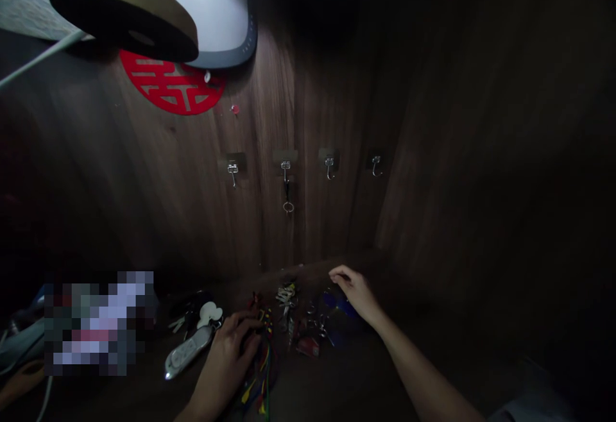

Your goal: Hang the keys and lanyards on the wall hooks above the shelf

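Observation:
My left hand (231,351) rests palm down on a dark wooden shelf, its fingers curled over a bundle of coloured cords or lanyards (260,377). My right hand (353,290) reaches further back, fingers bent, over a blue object (337,300) among a scatter of keys and key rings (289,300). Whether the right fingers grip anything is too dark to tell. Above, on the wooden back wall, four small hooks (330,167) sit in a row. One of them carries a hanging key ring (287,201).
A silver remote-like object (187,351) and a white tag (210,313) lie left of my left hand. A red paper cutout (173,88), a grey panel (216,18) and a beige ring (120,5) are overhead. A blurred-out patch (99,322) lies at the left.

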Tool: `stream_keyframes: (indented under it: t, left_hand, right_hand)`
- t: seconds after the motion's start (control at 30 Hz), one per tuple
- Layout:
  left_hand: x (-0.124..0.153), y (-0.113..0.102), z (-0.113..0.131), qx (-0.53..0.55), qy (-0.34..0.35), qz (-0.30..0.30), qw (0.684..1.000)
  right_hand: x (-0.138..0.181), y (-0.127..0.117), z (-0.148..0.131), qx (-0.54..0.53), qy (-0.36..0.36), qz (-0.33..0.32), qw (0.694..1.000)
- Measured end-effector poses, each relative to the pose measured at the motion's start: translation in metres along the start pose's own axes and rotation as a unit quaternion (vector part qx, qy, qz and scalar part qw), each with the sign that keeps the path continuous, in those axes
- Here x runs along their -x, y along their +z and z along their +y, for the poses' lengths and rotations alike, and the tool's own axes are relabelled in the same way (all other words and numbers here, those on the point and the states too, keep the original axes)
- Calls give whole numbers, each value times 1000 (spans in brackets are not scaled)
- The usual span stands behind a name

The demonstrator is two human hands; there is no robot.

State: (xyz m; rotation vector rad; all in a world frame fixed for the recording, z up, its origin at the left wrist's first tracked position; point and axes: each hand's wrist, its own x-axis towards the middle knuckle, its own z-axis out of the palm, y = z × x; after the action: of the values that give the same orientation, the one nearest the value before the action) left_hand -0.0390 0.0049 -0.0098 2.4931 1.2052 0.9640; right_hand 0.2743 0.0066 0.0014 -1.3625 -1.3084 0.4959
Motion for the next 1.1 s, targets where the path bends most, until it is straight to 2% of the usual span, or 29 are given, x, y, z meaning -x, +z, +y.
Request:
stream_keyframes:
  t: [0.2, 0.33, 0.57, 0.9, 1.1]
  left_hand:
    - [0, 0, 3, -7, -1, 6, 1000]
    - [0, 0, 4, -9, 11, 9, 1000]
    - [0, 4, 1, -27, 11, 0, 1000]
    - [1, 4, 0, -23, 11, -2, 1000]
    - [1, 1, 2, -15, -1, -15, 1000]
  right_hand:
    - [6, -10, 16, 117, -41, 0, 992]
    - [5, -10, 12, 197, -78, -45, 976]
    - [9, -6, 9, 310, -81, -118, 940]
    - [11, -6, -1, 294, -68, -120, 946]
    - [11, -2, 4, 167, -61, -77, 981]
